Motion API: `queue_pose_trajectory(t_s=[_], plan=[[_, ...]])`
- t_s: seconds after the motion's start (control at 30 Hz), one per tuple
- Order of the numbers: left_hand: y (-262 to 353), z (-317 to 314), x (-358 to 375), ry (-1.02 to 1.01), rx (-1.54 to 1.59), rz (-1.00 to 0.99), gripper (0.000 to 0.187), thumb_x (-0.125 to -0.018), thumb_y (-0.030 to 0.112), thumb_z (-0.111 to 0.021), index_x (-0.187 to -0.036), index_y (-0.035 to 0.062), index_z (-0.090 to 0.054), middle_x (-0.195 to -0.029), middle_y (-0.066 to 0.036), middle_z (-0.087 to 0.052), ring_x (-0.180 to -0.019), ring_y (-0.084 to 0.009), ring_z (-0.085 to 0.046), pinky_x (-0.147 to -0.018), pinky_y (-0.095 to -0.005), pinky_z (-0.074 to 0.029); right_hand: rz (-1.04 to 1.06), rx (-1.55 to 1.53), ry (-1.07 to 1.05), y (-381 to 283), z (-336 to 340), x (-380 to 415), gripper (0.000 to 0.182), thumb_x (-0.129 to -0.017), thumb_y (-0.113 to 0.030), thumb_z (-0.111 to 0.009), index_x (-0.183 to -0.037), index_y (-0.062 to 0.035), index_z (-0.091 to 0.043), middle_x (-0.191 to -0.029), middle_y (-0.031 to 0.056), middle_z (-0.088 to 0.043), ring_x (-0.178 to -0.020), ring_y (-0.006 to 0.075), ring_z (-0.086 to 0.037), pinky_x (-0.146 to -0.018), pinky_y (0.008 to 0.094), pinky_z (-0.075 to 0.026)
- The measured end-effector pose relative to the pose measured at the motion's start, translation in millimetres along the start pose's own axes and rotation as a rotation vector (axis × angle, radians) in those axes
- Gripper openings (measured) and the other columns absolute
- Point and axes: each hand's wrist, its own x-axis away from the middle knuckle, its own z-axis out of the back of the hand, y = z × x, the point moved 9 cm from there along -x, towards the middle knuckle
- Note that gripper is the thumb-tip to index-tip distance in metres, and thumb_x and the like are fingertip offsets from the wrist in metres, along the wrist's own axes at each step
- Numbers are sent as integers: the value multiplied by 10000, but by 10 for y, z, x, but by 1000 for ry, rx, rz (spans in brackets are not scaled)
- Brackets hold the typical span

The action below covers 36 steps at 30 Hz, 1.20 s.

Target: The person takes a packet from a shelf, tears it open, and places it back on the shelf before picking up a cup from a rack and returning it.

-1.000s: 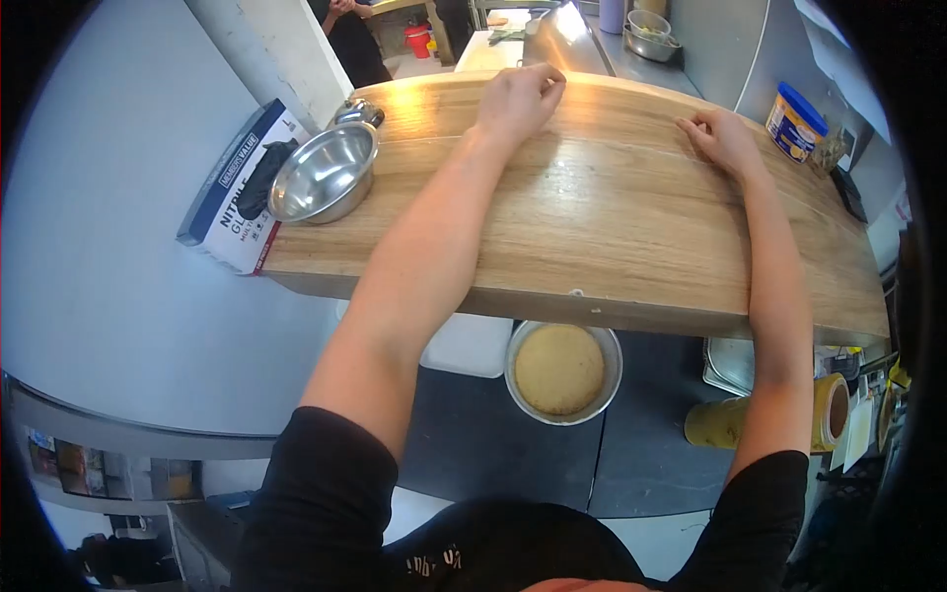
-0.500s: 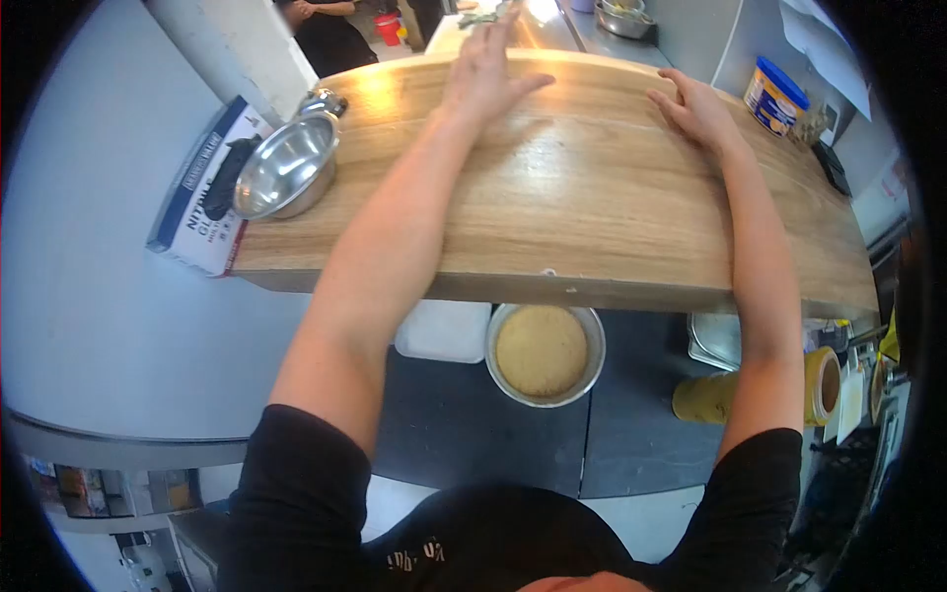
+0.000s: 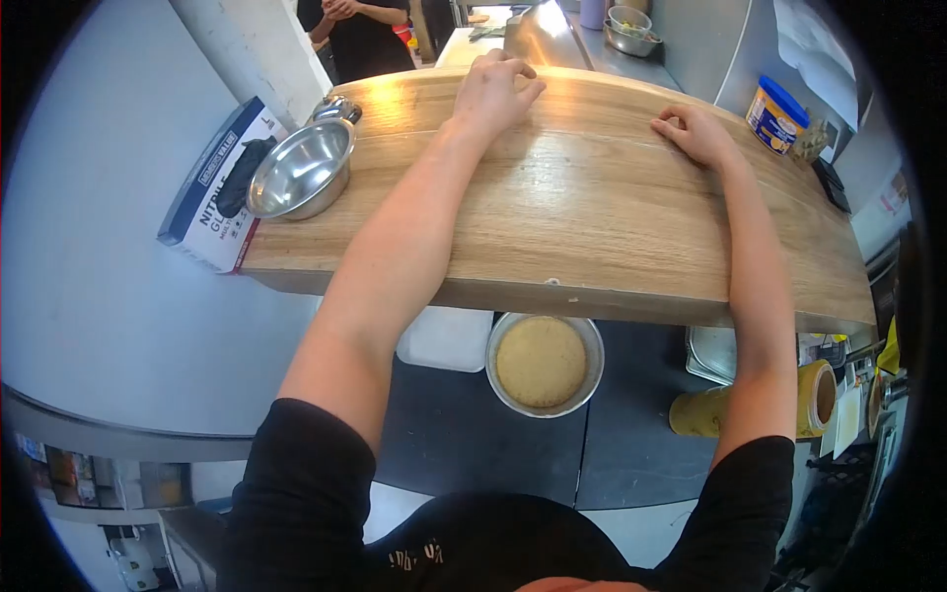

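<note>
My left hand (image 3: 496, 96) is near the far edge of a thick wooden board (image 3: 592, 227), its fingers curled in and the thumb close to them. Nothing shows in it. Farther right, my right hand (image 3: 698, 136) hangs over or touches the same board, with fingers bent toward the thumb and nothing visible between them. Below the board's near edge, a round metal pan (image 3: 596, 380) on the dark surface holds a flat, pale yellow cake-like disc (image 3: 541, 361). A white tray (image 3: 446, 339) is left of the pan.
A steel bowl (image 3: 304, 168) and a nitrile glove box (image 3: 219, 192) sit at the board's left end. A blue-lidded tub (image 3: 776, 116) and a dark phone-like object (image 3: 832, 185) are at the right. Below is a yellow cylinder (image 3: 698, 412). Another person (image 3: 365, 44) stands beyond.
Both hands' fingers have curled in from a more spread pose. My left hand is a little lower in view. The view has tilted slightly, showing more of the other person.
</note>
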Motion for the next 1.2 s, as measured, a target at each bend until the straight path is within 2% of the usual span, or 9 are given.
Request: queue_pose_trajectory(t_s=[0.4,0.6,0.8,0.93,0.97,1.0,1.03,1.1,1.2], plan=[[331,417,11,357,-85,-295,300,-754,363,-775,-763,67,-726,-873,-85,-657,-859,-270,-638,-790,-382,-506,2,-19,10,69,-35,-102,370,-893,-400,-622,-1010,-58,-700,-838,177,-687,-752,278,-647,-682,403,-490],[1631,1297,1139,611,34,-588,224,-742,238,-746,-620,118,-600,-658,-18,-580,-654,-222,-578,-686,-371,-435,246,167,408,100,230,-143,274,-960,-297,-539,-1044,-81,-686,-947,226,-666,-890,362,-667,-747,440,-522],[2545,2325,2587,-422,451,47,536,-933,351,-538,-512,21,-581,-515,-173,-563,-478,-357,-577,-512,-450,-477,586,54,622,-1269,393,798,194,-917,-247,-648,-906,-58,-690,-608,126,-547,-503,241,-513,-513,345,-431],[2911,3128,2650,-452,465,-20,354,-867,252,-582,-630,-5,-638,-628,-141,-631,-603,-288,-655,-523,-398,-501,823,-225,598,-2570,41,1777,125,-901,-147,-642,-849,-41,-682,-630,130,-559,-507,255,-518,-488,326,-412],[2921,3410,2641,-593,483,-69,244,-867,206,-547,-702,66,-660,-695,-80,-646,-692,-240,-639,-684,-536,-392,788,38,491,-2999,-246,2025,83,-863,-119,-650,-825,-53,-682,-629,124,-563,-535,266,-540,-491,324,-420],[2884,3691,2690,-730,497,-118,194,-866,159,-512,-774,137,-681,-762,-19,-660,-781,-192,-624,-845,-675,-283,1128,-361,503,-3686,-236,2519,77,-800,-138,-698,-809,-64,-683,-612,100,-561,-539,266,-558,-485,338,-436],[2895,3664,2851,-708,488,-89,194,-866,159,-512,-774,137,-681,-762,-19,-660,-781,-192,-624,-845,-675,-283,1250,-116,371,-4187,-466,2864,92,-746,-133,-729,-792,-69,-683,-595,76,-558,-513,262,-561,-471,359,-447],[2718,4287,3106,329,512,-37,106,-685,201,-661,-651,109,-619,-658,-8,-587,-610,-164,-577,-585,-306,-467,1460,-531,193,-4915,-717,3474,120,-731,-136,-756,-774,-69,-667,-598,76,-555,-516,259,-559,-482,367,-436],[2651,4929,3628,-85,-438,29,310,-830,245,-620,-621,17,-626,-686,-117,-627,-671,-247,-660,-538,-362,-497,1693,-439,-22,-5816,-1198,4194,199,-730,-219,-777,-766,-57,-668,-648,64,-593,-535,217,-588,-476,328,-455]])
